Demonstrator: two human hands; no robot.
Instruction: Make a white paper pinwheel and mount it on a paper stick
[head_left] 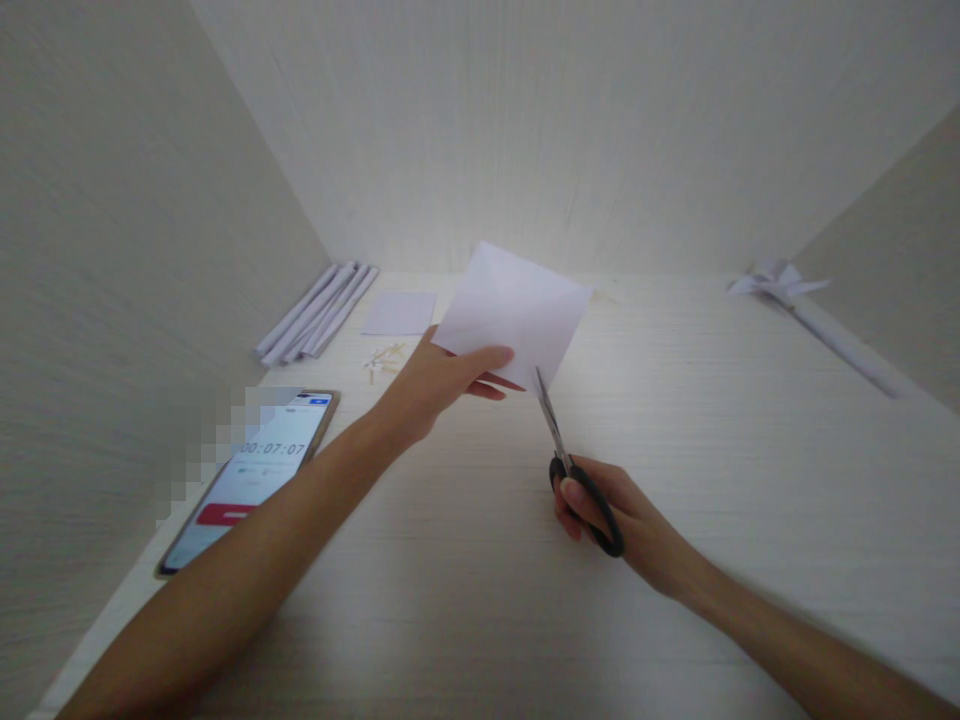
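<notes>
My left hand (442, 378) pinches the near left edge of a white square sheet of paper (517, 305) and holds it tilted up above the table. In my right hand (611, 515) are black-handled scissors (568, 460), fingers through the loops. The blades point up and away, and their tips meet the paper's lower corner. Whether the blades are cutting into the sheet I cannot tell.
A phone (251, 475) showing a timer lies at the left. Several rolled paper tubes (319, 310), a small white sheet (400, 312) and loose rubber bands (384, 358) lie at the back left. A paper pinwheel on a paper stick (814, 315) rests by the right wall.
</notes>
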